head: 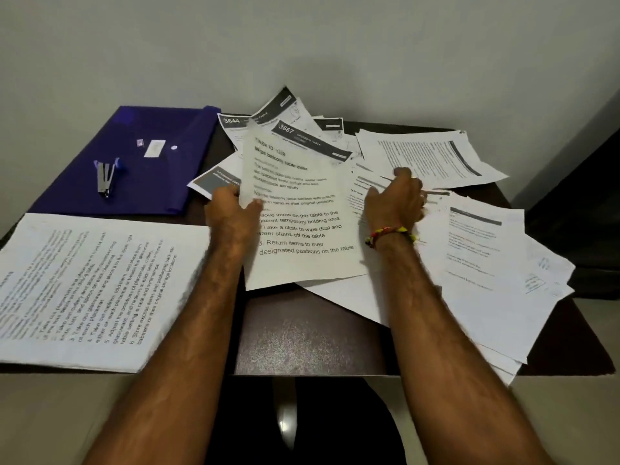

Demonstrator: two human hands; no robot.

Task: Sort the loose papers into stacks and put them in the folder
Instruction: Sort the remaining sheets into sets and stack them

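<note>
A messy heap of loose printed papers covers the middle and right of the dark table. My left hand pinches the left edge of one printed sheet headed "Wipe balcony table clean" and holds it tilted up off the heap. My right hand, with a beaded bracelet at the wrist, rests curled on papers to the right of that sheet; whether it grips one I cannot tell. A neat stack of sheets lies at the near left. The blue folder lies shut at the far left.
A stapler and a small white label lie on top of the blue folder. Papers at the right overhang the table's near-right corner. A pale wall rises just behind the table. A dark piece of furniture stands at the far right.
</note>
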